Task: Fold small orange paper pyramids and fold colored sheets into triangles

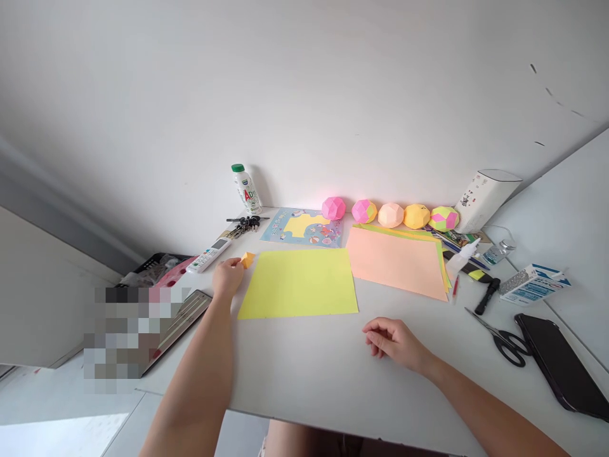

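Observation:
At the yellow sheet's left edge, my left hand (229, 277) is closed on a small orange folded paper piece (247, 259), which sticks out past the fingertips. The yellow paper sheet (299, 284) lies flat on the white table in front of me. My right hand (389, 336) rests on the table to the lower right of that sheet, fingers curled in and nothing visible in them. Behind it lies a stack of coloured paper with a peach sheet (394, 260) on top.
Paper balls (391, 215) line the wall behind the stack. A bottle (247, 190), keys (247, 225) and a remote control (209, 255) stand or lie at the left. To the right are scissors (504, 339), a glue bottle (461, 257), a small box (528, 285) and a black phone (561, 365).

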A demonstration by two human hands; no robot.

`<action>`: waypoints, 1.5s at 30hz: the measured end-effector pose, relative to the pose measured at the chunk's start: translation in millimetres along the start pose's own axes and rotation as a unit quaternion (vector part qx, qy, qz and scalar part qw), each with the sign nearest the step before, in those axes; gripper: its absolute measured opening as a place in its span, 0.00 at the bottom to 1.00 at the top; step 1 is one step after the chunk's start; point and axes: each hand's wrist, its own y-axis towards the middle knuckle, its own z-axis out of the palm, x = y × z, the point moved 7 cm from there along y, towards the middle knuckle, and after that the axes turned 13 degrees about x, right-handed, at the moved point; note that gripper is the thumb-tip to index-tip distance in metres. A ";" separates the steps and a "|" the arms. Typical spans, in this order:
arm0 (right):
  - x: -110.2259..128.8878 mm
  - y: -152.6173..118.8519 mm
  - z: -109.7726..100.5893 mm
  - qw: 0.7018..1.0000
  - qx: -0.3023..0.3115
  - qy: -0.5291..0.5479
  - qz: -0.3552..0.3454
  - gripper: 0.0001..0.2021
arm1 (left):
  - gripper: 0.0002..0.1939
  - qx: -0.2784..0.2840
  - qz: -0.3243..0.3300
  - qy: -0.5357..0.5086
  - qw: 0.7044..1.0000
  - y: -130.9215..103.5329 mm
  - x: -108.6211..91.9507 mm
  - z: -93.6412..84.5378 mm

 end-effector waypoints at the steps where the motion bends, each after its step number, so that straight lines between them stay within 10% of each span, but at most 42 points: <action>1: -0.3 0.3 -0.1 1.000 0.000 0.001 0.000 0.19 | 0.18 -0.003 0.004 0.016 1.000 1.0 -1.7 0.7; 12: -1.9 1.4 0.0 1.000 0.000 0.008 -0.014 0.22 | 0.21 -0.068 0.143 0.139 0.978 -17.7 -40.7 -2.5; 20: 2.8 1.2 -22.9 0.986 -0.137 -0.035 -0.089 0.25 | 0.39 0.215 0.421 0.290 0.832 -159.7 -104.1 139.1; 23: 6.7 -1.2 -34.7 0.978 -0.171 -0.054 -0.106 0.26 | 0.43 0.297 0.451 0.329 0.775 -199.4 -104.7 160.3; 28: 4.4 -1.4 -46.1 0.970 -0.193 -0.087 -0.117 0.26 | 0.44 0.354 0.444 0.357 0.741 -246.5 -92.2 155.1; 34: 19.7 -9.5 -40.2 0.948 -0.204 -0.194 -0.147 0.22 | 0.36 0.291 0.472 0.278 0.784 -299.6 -77.6 146.3; 38: 52.0 -25.5 -23.4 0.934 -0.151 -0.279 -0.167 0.16 | 0.31 0.177 0.496 0.215 0.822 -288.8 -45.6 97.0; 40: 67.1 -33.6 -8.1 0.914 -0.095 -0.354 -0.174 0.14 | 0.44 0.163 0.499 0.240 0.816 -275.8 -15.9 77.0; 43: 71.5 -42.3 18.7 0.872 -0.022 -0.465 -0.151 0.13 | 0.63 0.190 0.483 0.293 0.803 -262.9 30.1 67.0; 45: 62.0 -42.8 39.2 0.856 0.018 -0.502 -0.121 0.17 | 0.56 0.171 0.488 0.314 0.796 -263.7 46.2 66.1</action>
